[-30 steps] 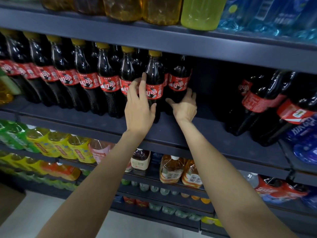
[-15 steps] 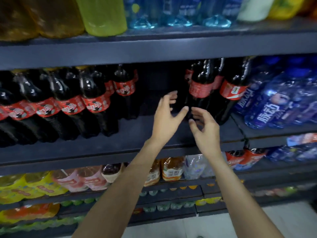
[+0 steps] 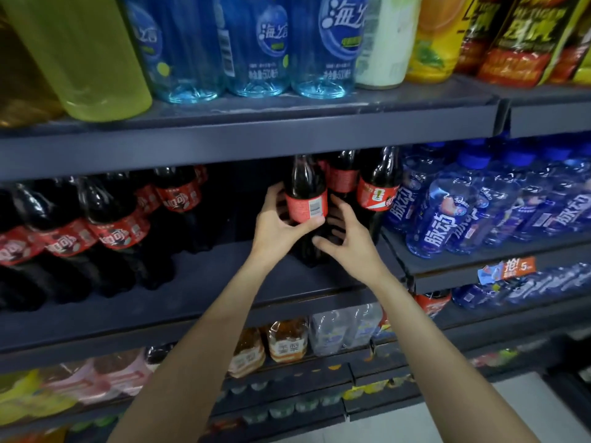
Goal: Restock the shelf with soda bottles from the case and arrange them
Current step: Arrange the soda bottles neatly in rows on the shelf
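Note:
A dark cola bottle [image 3: 306, 204] with a red label stands at the right end of the middle shelf [image 3: 208, 279]. My left hand [image 3: 279, 227] grips it around the label, thumb across the front. My right hand [image 3: 350, 241] lies against the lower right side of the bottle with fingers spread and lightly curved, thumb touching the dark body. Two more cola bottles [image 3: 377, 195] stand just behind and to the right. A row of cola bottles [image 3: 118, 231] fills the shelf's left part, and a bare gap lies between that row and my hands.
Blue drink bottles [image 3: 447, 219] crowd the neighbouring shelf on the right. The upper shelf [image 3: 256, 135] holds blue water bottles [image 3: 265, 49] and a yellow-green bottle [image 3: 83, 55]. Lower shelves carry tea bottles [image 3: 287, 343] and yellow packs. Pale floor [image 3: 479, 420] shows at the bottom right.
The view swung right along the shelf. Both hands left the left-hand row of colas and came to the right-hand group, where my left hand took hold of a bottle.

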`<state>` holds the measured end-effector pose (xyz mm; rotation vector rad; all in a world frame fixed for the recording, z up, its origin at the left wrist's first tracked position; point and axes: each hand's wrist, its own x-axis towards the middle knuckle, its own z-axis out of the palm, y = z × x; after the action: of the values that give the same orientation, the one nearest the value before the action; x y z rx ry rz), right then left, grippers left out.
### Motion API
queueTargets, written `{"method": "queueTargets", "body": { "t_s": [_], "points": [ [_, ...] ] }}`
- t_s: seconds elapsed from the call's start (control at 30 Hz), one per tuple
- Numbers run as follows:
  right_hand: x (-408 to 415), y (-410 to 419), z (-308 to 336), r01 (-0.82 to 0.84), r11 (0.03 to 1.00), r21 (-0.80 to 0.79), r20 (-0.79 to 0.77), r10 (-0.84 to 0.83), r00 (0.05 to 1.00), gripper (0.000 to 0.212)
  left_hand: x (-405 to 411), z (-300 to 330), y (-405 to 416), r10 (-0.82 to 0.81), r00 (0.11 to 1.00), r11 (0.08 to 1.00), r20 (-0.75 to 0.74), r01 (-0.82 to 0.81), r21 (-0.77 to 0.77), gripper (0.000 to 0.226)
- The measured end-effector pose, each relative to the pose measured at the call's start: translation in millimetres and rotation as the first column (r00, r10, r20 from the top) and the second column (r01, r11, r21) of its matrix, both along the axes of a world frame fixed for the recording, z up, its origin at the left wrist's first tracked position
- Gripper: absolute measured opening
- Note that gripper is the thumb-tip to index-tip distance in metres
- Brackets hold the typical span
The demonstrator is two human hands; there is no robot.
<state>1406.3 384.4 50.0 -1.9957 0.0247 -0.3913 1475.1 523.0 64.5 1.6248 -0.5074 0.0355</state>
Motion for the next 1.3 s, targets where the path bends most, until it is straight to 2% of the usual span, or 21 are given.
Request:
{"method": "queueTargets", "body": {
  "t_s": [0.1,0.17,0.23,0.33,0.4,0.5,0.6,0.63,0.7,0.77,0.8,0.9,0.97,1.03,1.17,1.3],
  "points": [
    [4,14,4,-0.237,0.967,0.094,-0.076,0.244,0.967,0.094,-10,-1,38,-0.125,0.989,0.991,-0.081,0.12,-0.06,0.075],
    [7,34,4,-0.3,0.948,0.105,-0.082,0.309,0.948,0.094,-17,-2,62,-0.149,0.982,0.988,-0.119,0.142,-0.064,0.072],
    [13,60,3,-0.247,0.963,0.109,-0.037,0.252,0.967,0.092,-20,0,85,-0.086,0.991,0.996,-0.1,0.085,-0.019,0.064],
    [25,102,3,-0.003,1.0,0.002,0.05,0.003,0.999,0.098,-23,8,112,0.134,0.991,0.989,0.023,-0.135,0.058,0.059],
    [35,129,2,0.108,0.991,-0.075,0.101,-0.1,0.99,0.095,-23,12,118,0.242,0.961,0.953,0.134,-0.262,0.152,0.06],
    [47,166,0,0.194,0.976,-0.097,0.116,-0.182,0.976,0.083,-17,14,122,0.413,0.862,0.836,0.294,-0.487,0.253,0.056],
    [53,192,-5,0.253,0.963,-0.096,0.142,-0.239,0.961,0.078,-19,13,134,0.506,0.777,0.76,0.376,-0.607,0.231,0.051],
    [55,197,-8,0.268,0.957,-0.114,0.152,-0.249,0.956,0.081,-23,11,141,0.527,0.721,0.721,0.45,-0.66,0.213,0.045],
    [60,202,-10,0.275,0.944,-0.181,0.14,-0.252,0.957,0.09,-31,8,158,0.559,0.533,0.583,0.635,-0.797,0.156,0.037],
    [65,200,-9,0.236,0.945,-0.227,0.09,-0.221,0.971,0.099,-31,7,176,0.581,0.364,0.45,0.728,-0.889,0.085,0.042],
    [66,196,-8,0.196,0.955,-0.222,0.06,-0.188,0.98,0.101,-27,7,183,0.599,0.336,0.413,0.727,-0.907,0.079,0.05],
    [66,176,-8,-0.012,0.99,-0.14,-0.002,0.012,1.0,0.095,-12,12,195,0.594,0.375,0.389,0.712,-0.908,0.154,0.074],
    [64,164,-6,-0.117,0.989,-0.09,-0.039,0.114,0.993,0.093,-7,12,197,0.563,0.394,0.386,0.727,-0.903,0.19,0.081],
    [61,161,-3,-0.073,0.991,-0.11,-0.03,0.071,0.997,0.093,-5,10,198,0.565,0.404,0.391,0.719,-0.899,0.198,0.081],
    [54,188,0,0.132,0.973,-0.191,0.031,-0.128,0.991,0.096,-7,9,201,0.556,0.401,0.36,0.728,-0.906,0.224,0.079],
    [54,214,-5,0.23,0.96,-0.162,0.04,-0.227,0.973,0.096,-9,13,202,0.536,0.421,0.372,0.731,-0.896,0.244,0.079]
  ]
}}
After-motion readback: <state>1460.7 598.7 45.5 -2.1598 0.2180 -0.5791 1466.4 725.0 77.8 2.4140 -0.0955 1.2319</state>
